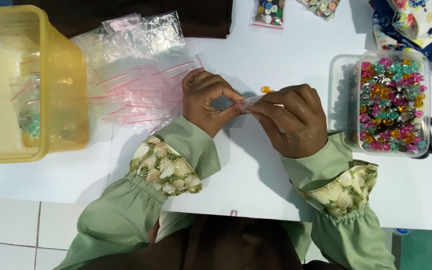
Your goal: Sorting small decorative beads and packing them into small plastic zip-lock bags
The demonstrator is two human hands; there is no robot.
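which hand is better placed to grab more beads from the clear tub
Right, probably. The right hand is next to the clear tub of coloured beads, while the left hand sits farther off, by the pile of empty zip bags. Both pinch a small clear bag.

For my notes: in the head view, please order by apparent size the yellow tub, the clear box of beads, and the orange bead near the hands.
1. yellow tub, partly cut off
2. clear box of beads
3. orange bead

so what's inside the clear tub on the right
The clear tub holds a heap of shiny beads in pink, teal, orange and silver, filling it almost to the rim. Whatever lies beneath the top layer, and the tub's bottom, is covered.
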